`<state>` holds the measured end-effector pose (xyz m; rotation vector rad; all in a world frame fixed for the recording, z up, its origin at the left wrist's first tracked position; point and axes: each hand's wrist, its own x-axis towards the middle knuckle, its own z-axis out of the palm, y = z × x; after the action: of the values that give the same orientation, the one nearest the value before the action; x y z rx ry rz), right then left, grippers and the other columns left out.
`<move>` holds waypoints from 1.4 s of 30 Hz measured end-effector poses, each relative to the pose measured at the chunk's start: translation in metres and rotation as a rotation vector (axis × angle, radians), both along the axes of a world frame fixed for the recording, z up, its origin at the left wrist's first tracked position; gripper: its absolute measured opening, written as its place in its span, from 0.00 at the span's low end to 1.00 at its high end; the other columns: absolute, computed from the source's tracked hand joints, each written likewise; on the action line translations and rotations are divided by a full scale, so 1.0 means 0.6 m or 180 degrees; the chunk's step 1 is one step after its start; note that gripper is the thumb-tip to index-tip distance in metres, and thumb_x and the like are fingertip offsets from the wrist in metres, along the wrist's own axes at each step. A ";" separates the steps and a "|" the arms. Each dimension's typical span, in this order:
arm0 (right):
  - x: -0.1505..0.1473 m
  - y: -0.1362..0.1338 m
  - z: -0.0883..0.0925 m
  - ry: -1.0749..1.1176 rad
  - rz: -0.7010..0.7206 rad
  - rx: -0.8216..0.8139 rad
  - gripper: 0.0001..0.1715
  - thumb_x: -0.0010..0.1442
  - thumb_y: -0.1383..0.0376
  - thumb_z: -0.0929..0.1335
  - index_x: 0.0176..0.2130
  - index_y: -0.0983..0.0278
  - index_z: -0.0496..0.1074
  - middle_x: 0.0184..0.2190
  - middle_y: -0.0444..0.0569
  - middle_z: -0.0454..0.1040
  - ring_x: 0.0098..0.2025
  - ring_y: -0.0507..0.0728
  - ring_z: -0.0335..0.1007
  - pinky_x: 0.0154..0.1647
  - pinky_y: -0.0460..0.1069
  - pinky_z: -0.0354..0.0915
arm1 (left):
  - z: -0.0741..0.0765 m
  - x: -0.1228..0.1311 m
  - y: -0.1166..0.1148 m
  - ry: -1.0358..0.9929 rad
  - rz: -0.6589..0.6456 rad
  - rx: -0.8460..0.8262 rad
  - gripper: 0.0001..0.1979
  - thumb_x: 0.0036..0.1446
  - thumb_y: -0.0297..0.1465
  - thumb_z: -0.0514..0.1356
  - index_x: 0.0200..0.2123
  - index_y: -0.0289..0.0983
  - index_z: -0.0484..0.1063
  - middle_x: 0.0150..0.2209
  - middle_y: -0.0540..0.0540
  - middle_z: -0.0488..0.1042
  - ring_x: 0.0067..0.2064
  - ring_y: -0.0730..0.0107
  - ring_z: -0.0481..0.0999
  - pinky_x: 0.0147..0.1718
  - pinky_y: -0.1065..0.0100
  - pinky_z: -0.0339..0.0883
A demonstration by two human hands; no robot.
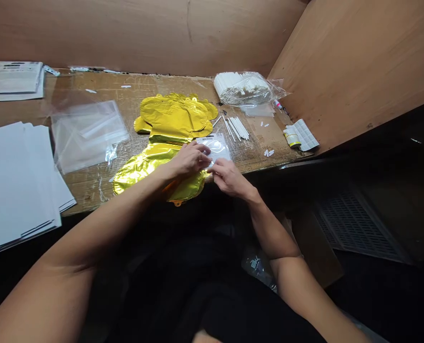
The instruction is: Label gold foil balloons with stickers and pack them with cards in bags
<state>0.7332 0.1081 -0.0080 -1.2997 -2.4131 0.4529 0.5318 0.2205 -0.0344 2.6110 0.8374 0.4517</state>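
Foil balloons (172, 116), maybe three, under two hands (188, 159).

Stack of white printed sheets (17, 186), left of bench; flat clear plastic bags (88, 136) beside it; printed cards (15, 78), far corner; bagged bundle of white sticks (242, 89); loose white sticks (237, 128) nearby; white sheet of adhesive dots (304, 135); worn wooden bench top (83, 190); wooden partition (355, 66); dark floor grate (355, 224).

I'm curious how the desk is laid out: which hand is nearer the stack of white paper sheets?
The left hand is nearer, to the right of the white paper sheets; the right hand sits farther right, beyond the left hand.
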 end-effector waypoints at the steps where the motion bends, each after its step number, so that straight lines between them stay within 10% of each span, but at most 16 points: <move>1: -0.004 0.004 0.000 -0.0009 -0.0074 0.0052 0.13 0.70 0.71 0.64 0.48 0.65 0.78 0.49 0.58 0.76 0.52 0.63 0.68 0.59 0.58 0.62 | 0.000 0.000 0.000 0.0009 0.0004 0.0007 0.12 0.67 0.39 0.63 0.43 0.48 0.89 0.60 0.45 0.79 0.55 0.52 0.71 0.51 0.53 0.61; 9: 0.073 -0.051 0.024 0.2176 -0.1034 -0.0554 0.21 0.74 0.46 0.64 0.44 0.60 0.72 0.30 0.46 0.67 0.32 0.57 0.63 0.40 0.53 0.68 | 0.015 -0.011 -0.017 -0.0053 -0.0126 -0.0144 0.13 0.70 0.41 0.62 0.44 0.47 0.87 0.59 0.45 0.80 0.57 0.52 0.72 0.53 0.53 0.60; 16: 0.117 -0.075 -0.023 0.0277 -0.0756 0.0199 0.13 0.65 0.59 0.75 0.49 0.59 0.81 0.57 0.59 0.72 0.55 0.64 0.70 0.59 0.59 0.70 | 0.014 -0.021 -0.038 -0.0182 -0.0416 -0.0237 0.14 0.70 0.39 0.60 0.40 0.43 0.85 0.59 0.43 0.80 0.58 0.52 0.74 0.58 0.50 0.58; 23: 0.047 -0.041 -0.041 0.0397 -0.2504 0.0302 0.16 0.69 0.54 0.71 0.34 0.62 0.71 0.31 0.51 0.74 0.35 0.59 0.72 0.42 0.53 0.67 | 0.021 -0.008 -0.059 -0.0055 -0.0205 -0.0098 0.15 0.70 0.45 0.61 0.42 0.40 0.80 0.56 0.39 0.81 0.56 0.49 0.76 0.57 0.49 0.63; 28: 0.044 -0.051 -0.035 0.2465 -0.2577 -0.0591 0.21 0.63 0.52 0.74 0.48 0.64 0.76 0.22 0.41 0.69 0.23 0.53 0.64 0.27 0.48 0.62 | 0.002 -0.005 -0.074 -0.0484 0.0087 -0.0178 0.17 0.69 0.35 0.60 0.58 0.41 0.77 0.63 0.37 0.77 0.63 0.47 0.73 0.64 0.45 0.63; 31: 0.032 -0.062 -0.023 0.3502 -0.2404 -0.0499 0.25 0.59 0.53 0.77 0.50 0.64 0.77 0.23 0.39 0.70 0.19 0.48 0.58 0.22 0.45 0.56 | 0.012 -0.006 -0.107 -0.1600 0.1006 -0.0750 0.37 0.60 0.38 0.70 0.69 0.38 0.67 0.67 0.33 0.71 0.68 0.43 0.70 0.68 0.43 0.62; 34: 0.002 -0.067 -0.001 0.3791 -0.2392 -0.0079 0.25 0.55 0.55 0.80 0.49 0.65 0.80 0.25 0.40 0.72 0.19 0.47 0.58 0.21 0.44 0.57 | 0.032 -0.010 -0.134 -0.2724 0.0892 -0.2331 0.43 0.57 0.44 0.73 0.71 0.37 0.62 0.52 0.34 0.81 0.52 0.49 0.82 0.55 0.48 0.75; 37: -0.012 -0.066 0.014 0.3761 -0.2428 0.0447 0.17 0.57 0.58 0.80 0.42 0.65 0.82 0.22 0.41 0.69 0.19 0.47 0.58 0.21 0.45 0.57 | 0.051 -0.058 -0.105 -0.3354 0.0776 -0.2961 0.38 0.59 0.41 0.72 0.67 0.33 0.65 0.43 0.36 0.82 0.39 0.59 0.82 0.43 0.56 0.76; 42: 0.102 -0.094 -0.019 0.3026 -0.3024 0.0695 0.20 0.58 0.49 0.77 0.41 0.62 0.80 0.23 0.44 0.67 0.20 0.52 0.58 0.22 0.49 0.59 | 0.124 -0.309 0.020 -0.3139 0.2372 -0.1544 0.23 0.59 0.24 0.62 0.59 0.30 0.72 0.40 0.44 0.79 0.32 0.72 0.73 0.38 0.64 0.71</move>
<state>0.7944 0.0519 -0.0193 -1.4732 -0.9116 0.3687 0.3462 0.2324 0.0398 1.2763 1.2635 1.3581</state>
